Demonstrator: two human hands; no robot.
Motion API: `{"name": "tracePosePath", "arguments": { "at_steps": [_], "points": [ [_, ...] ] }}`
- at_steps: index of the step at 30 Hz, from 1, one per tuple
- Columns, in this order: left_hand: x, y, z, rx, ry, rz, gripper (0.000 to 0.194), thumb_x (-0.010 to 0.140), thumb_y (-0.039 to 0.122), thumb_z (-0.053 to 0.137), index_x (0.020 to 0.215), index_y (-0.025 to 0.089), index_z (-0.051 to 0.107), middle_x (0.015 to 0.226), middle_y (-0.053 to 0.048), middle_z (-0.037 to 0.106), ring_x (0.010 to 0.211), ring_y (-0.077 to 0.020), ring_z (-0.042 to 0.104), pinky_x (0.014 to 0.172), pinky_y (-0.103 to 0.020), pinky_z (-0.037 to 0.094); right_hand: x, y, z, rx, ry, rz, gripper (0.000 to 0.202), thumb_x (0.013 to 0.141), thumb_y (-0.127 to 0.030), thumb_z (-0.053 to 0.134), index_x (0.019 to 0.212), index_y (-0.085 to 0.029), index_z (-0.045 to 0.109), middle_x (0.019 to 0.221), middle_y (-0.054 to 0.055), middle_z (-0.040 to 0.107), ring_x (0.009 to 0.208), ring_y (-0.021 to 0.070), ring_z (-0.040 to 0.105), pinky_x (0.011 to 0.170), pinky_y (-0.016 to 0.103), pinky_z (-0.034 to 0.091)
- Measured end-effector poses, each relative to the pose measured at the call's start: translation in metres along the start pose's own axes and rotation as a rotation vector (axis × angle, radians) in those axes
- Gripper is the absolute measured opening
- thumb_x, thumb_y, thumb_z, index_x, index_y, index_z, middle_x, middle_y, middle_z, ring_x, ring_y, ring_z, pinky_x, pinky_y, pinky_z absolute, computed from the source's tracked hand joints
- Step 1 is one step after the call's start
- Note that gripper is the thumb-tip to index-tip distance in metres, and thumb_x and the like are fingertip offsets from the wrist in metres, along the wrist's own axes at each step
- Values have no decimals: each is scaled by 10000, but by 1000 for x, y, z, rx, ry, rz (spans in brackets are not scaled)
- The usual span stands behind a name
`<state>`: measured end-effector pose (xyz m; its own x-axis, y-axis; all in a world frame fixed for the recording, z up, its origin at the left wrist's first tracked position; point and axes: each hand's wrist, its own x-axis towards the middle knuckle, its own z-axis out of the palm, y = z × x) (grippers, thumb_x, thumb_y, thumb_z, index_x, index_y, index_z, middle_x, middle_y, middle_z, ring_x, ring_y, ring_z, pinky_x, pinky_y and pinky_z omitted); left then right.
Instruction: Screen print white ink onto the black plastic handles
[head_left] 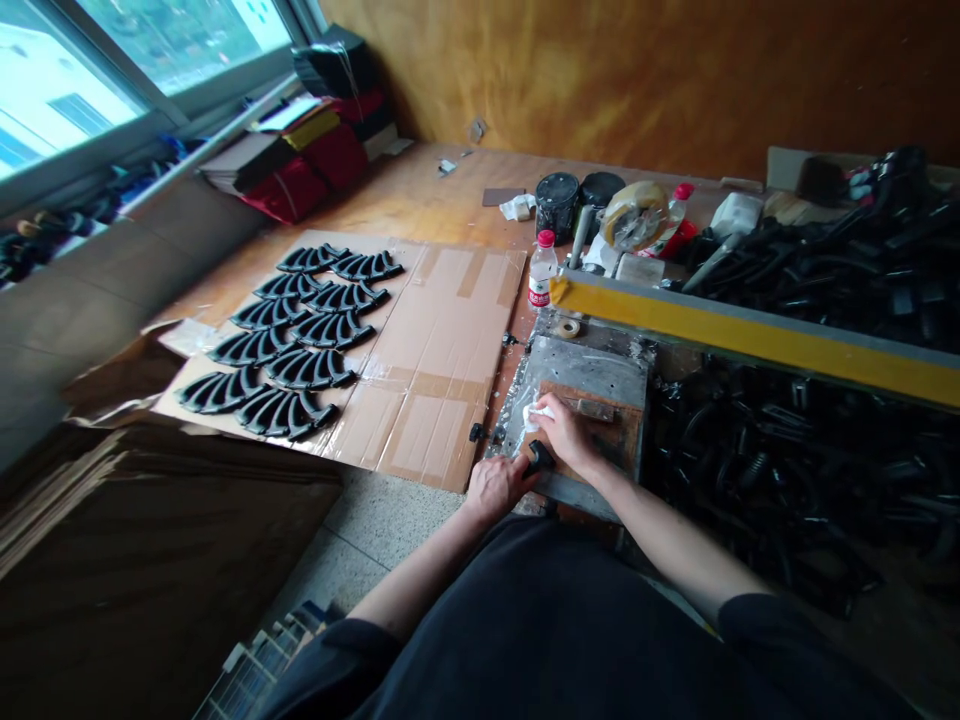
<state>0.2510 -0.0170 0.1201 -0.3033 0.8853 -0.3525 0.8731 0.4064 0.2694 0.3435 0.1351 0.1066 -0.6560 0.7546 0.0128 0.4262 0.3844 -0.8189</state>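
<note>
My left hand (496, 485) is closed around a small black curved part (538, 458) near the front edge of the metal work plate (574, 360). Just above it, my right hand (564, 432) pinches a crumpled white wad (534, 416), which looks like tissue or cloth. The wad is close to the black part; whether they touch I cannot tell. Beneath my right hand lies a worn brown board (626, 425) with a small block (595, 410) on it. To the left, rows of curved black parts (311, 368) rest on a cardboard sheet (450, 350).
Loose black parts (757, 480) fill the right side, behind which runs a yellow-and-grey bar (750, 325). A red-capped bottle (542, 270), a tape roll (636, 215) and a black tub (557, 205) stand at the back. Stacked cardboard (150, 560) is at lower left.
</note>
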Motion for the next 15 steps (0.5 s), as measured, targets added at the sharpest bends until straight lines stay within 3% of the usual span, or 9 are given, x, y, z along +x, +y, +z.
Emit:
{"name": "tracePosePath", "arguments": {
  "at_steps": [6,11,15],
  "points": [
    [-4,0,-8,40,37,52,436,916,594,417,953,228,651,850,-69,710,820,-194,672,690,-242,435,-17,1,-48,310,11,241,229,782,-400,639,907,-234,543,474,-91,463,372,104,425,392,211,292],
    [-1,16,-14,30,71,131,466,926,601,374,877,215,631,806,-60,709,786,-205,687,644,-247,417,-46,3,-70,422,-1,281,245,768,-392,645,914,-229,536,446,-103,459,343,89,412,358,188,276],
    [5,40,-13,-12,11,192,413,939,561,381,901,221,613,811,-55,726,777,-217,706,618,-243,411,-47,37,-107,489,195,344,294,733,-416,634,918,-205,546,494,-79,522,362,95,445,367,200,334]
  ]
}}
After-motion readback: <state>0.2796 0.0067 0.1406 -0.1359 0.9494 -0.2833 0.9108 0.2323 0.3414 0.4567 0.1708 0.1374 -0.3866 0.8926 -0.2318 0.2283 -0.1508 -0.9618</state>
